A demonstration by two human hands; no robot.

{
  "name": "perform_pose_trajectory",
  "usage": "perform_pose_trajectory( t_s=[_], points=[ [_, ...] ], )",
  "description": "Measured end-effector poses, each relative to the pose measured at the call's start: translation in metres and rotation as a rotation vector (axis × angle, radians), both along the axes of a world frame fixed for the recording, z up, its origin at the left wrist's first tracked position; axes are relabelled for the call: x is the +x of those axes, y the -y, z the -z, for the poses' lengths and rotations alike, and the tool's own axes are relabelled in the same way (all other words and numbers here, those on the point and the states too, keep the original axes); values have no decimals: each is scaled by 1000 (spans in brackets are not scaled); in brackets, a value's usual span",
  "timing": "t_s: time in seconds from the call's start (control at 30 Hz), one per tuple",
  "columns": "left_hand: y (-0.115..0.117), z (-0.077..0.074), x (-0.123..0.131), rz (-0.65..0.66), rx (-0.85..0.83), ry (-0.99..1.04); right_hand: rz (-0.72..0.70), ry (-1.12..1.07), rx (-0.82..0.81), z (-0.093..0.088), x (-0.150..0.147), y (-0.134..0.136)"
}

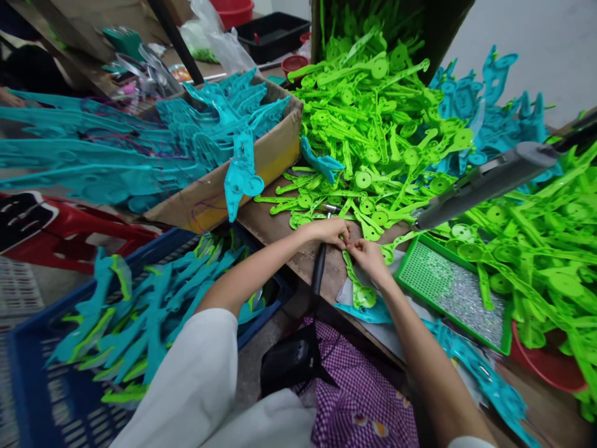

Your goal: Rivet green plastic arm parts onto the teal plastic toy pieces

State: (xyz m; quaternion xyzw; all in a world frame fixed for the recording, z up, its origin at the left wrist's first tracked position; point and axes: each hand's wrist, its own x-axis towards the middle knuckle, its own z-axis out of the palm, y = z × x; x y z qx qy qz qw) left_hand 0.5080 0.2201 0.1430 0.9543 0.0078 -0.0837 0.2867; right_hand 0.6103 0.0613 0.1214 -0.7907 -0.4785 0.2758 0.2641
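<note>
My left hand [332, 231] and my right hand [369, 257] meet over the table edge, fingertips pinched together at the upper end of a lime-green plastic arm-shaped part [357, 285]. Its wider, rounded end points toward me. Whether a smaller piece sits between the fingertips is hidden. Beneath the green part lies a long turquoise plastic part [482, 367], running off to the right along the table. A hammer [319, 269] with a black handle lies just left of the hands, its metal head away from me.
A large heap of lime-green parts [373, 118] covers the back. At right are a grey electric screwdriver [485, 180] and a green tray [405, 272] of small metal pieces. Turquoise parts fill a cardboard box [275, 152]; a blue crate [32, 367] holds turquoise-and-green pieces.
</note>
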Motion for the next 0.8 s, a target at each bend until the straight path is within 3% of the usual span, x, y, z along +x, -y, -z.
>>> perform_pose_trajectory(
  t_s=[0.27,0.53,0.73,0.8],
  points=[
    [3,4,5,-88,-40,-60,7,22,-46,-4,-1,-3],
    [8,-2,14,-127,10,-137,-15,2,-76,-8,-1,3],
    [9,0,16,-148,13,-161,155,187,-122,-25,-30,21],
    [9,1,15,-154,19,-165,132,258,-161,-31,-44,22]
  ],
)
